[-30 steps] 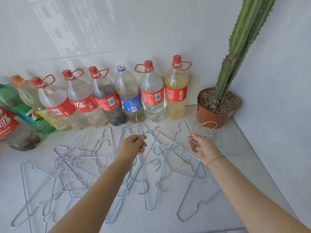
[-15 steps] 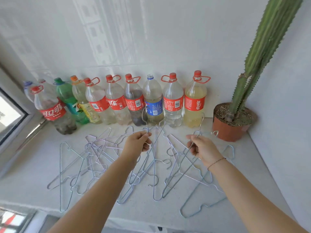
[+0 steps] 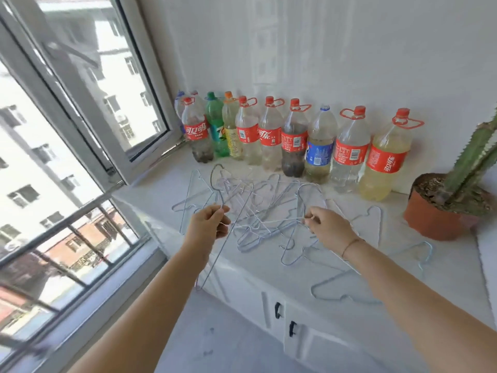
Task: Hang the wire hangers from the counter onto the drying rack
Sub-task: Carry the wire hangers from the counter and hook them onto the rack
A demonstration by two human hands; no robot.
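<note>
Several thin wire hangers (image 3: 258,208) lie tangled on the white counter (image 3: 443,270). My left hand (image 3: 208,224) is shut on the neck of one wire hanger (image 3: 226,238), lifted off the pile; its hook curls above the hand and its frame hangs down past the counter's front edge. My right hand (image 3: 329,226) pinches the neck of a second wire hanger (image 3: 304,200), also raised, with its hook arching above my fingers. No drying rack is in view.
A row of plastic bottles (image 3: 293,138) lines the back wall. A potted cactus (image 3: 443,205) stands at the right. An open window (image 3: 88,109) with railing bars (image 3: 80,238) is on the left. Cabinet doors (image 3: 285,316) sit below the counter.
Both hands have lifted their hangers up off the pile and back toward me. The view has swung left and pulled back, bringing the window and cabinet front into sight.
</note>
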